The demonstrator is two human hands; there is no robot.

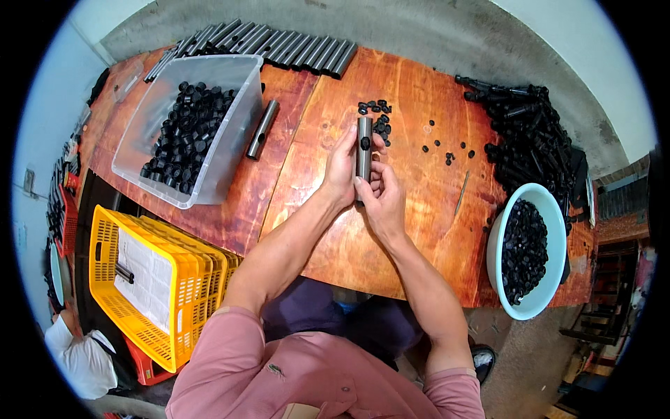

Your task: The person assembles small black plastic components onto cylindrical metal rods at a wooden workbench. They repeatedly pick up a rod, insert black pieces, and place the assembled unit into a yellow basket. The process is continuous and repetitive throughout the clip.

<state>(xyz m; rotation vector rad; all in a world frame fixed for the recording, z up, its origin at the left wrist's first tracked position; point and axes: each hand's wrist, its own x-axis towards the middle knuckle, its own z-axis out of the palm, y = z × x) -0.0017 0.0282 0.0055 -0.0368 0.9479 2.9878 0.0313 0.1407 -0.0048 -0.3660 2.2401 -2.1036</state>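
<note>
A grey metal tube [363, 164] with a black fitting set in its side stands nearly lengthwise between my two hands, above the middle of the wooden table. My left hand [340, 170] wraps the tube from its left side. Lower down, my right hand [384, 197] grips it from the right, thumb near its lower end. Just beyond the tube lies a small cluster of black plastic pieces [382, 128]. Another metal tube [262, 130] rests by itself to the left, beside the clear plastic bin.
The clear bin [241, 119] holds many black caps. A row of metal tubes [307, 52] lies along the back. Black parts [527, 129] are heaped at right, near a pale blue basin [495, 251] of small black pieces. Stacked yellow crates [174, 293] stand at left; a person [87, 363] is behind them.
</note>
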